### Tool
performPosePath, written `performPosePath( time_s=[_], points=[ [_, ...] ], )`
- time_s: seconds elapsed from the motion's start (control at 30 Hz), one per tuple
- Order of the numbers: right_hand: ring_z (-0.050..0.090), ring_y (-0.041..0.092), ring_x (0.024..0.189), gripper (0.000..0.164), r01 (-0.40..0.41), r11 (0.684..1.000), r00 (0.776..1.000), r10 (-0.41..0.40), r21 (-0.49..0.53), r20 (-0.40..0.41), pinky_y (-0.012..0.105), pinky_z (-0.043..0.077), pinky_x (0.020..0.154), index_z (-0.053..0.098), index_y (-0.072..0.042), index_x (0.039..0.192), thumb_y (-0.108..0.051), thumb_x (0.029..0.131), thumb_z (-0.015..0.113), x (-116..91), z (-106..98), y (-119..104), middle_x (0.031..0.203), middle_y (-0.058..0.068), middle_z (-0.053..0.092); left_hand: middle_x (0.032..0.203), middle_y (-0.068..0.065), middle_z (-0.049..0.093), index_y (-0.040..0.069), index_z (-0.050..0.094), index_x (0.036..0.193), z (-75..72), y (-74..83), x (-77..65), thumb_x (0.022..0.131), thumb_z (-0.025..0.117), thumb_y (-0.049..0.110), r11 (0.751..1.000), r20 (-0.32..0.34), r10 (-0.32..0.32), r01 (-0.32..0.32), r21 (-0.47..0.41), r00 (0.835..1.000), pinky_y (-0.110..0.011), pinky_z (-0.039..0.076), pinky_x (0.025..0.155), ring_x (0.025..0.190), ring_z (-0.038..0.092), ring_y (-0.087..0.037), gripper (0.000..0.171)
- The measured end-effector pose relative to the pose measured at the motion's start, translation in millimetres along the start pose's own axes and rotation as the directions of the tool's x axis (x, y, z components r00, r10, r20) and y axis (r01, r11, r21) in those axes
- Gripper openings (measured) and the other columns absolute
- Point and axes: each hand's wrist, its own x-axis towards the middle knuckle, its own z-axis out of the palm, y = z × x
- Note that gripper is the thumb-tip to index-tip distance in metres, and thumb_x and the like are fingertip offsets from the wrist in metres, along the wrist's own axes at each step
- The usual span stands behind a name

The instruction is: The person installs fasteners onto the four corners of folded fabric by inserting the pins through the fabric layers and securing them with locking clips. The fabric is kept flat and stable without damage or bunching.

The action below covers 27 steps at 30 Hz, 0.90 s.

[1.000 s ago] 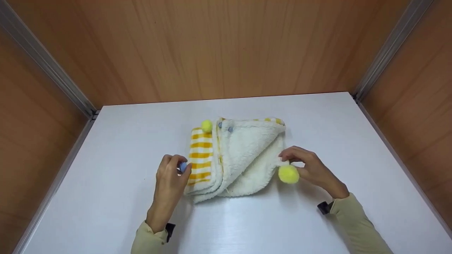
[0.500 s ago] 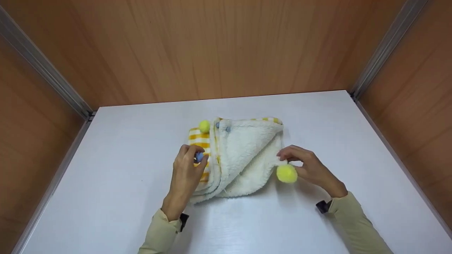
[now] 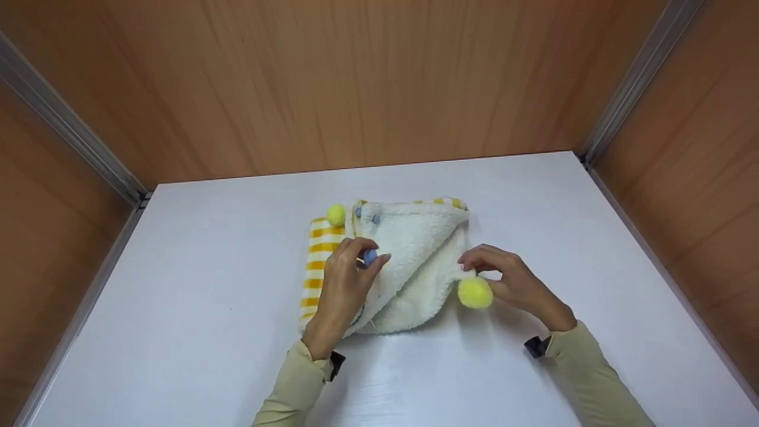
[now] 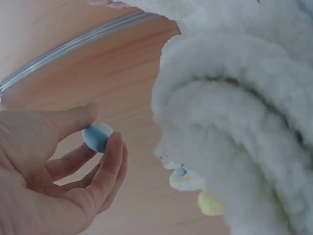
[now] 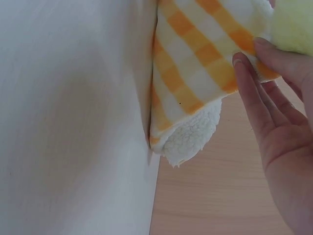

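A folded cloth (image 3: 415,234) with white fleece on one side and yellow-and-white checks on the other lies on the table. Over its left part, my left hand (image 3: 344,281) pinches a small round blue-and-white piece (image 4: 98,137) between thumb and fingers, apart from the cloth in the left wrist view. At the cloth's right side, my right hand (image 3: 516,281) pinches a corner that is lifted off the table. A yellow pom-pom (image 3: 475,292) hangs by that corner. Two small blue dots (image 3: 376,219) show at the fleece's upper left, near a second yellow pom-pom (image 3: 335,215).
The white table (image 3: 195,255) extends around the cloth on all sides. Wood-grain panels (image 3: 367,89) enclose it at the back and both sides, with grey metal posts (image 3: 634,77) at the corners.
My left hand has moved right and slightly up with the blue piece, from the cloth's left edge to over the fleece. My right hand keeps its grip on the corner; the view has shifted slightly.
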Motion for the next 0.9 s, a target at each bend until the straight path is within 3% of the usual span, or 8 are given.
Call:
performPosePath(
  time_s=[0.3, 0.6, 0.9],
  points=[
    [0.068, 0.024, 0.097, 0.025, 0.005, 1.000, 1.000, -0.005, 0.006, 0.001, 0.026, 0.058, 0.083, 0.063, 0.003, 0.098, 0.020, 0.083, 0.073, 1, 0, -2, 0.106, 0.022, 0.067, 0.090, -0.010, 0.064, 0.000, 0.071, 0.100, 19.7, 9.6, 3.7, 0.092, 0.078, 0.018, 0.996, 0.039, 0.021, -0.017, -0.092, 0.999, -0.028, 0.059, 0.071, 0.079, 0.068, -0.020, 0.020],
    [0.068, 0.025, 0.100, 0.025, -0.015, 1.000, 1.000, 0.015, -0.002, 0.000, 0.023, 0.056, 0.086, 0.064, 0.003, 0.098, 0.020, 0.083, 0.072, -3, -2, -5, 0.107, 0.019, 0.067, 0.087, -0.004, 0.067, 0.007, 0.075, 0.098, 41.6, 17.7, 7.3, 0.095, 0.074, 0.029, 0.996, 0.045, -0.001, 0.005, -0.094, 0.999, -0.028, 0.054, 0.067, 0.075, 0.064, -0.016, 0.023],
    [0.067, 0.021, 0.105, 0.033, -0.025, 1.000, 1.000, 0.025, -0.011, 0.008, 0.022, 0.056, 0.087, 0.066, -0.001, 0.103, 0.022, 0.081, 0.073, -15, 0, 23, 0.110, 0.018, 0.067, 0.090, -0.009, 0.066, 0.001, 0.075, 0.103, 59.7, 22.9, 5.3, 0.098, 0.072, 0.017, 0.984, 0.081, 0.024, -0.009, -0.177, 0.996, -0.025, 0.054, 0.066, 0.071, 0.063, -0.018, 0.017]
  ],
)
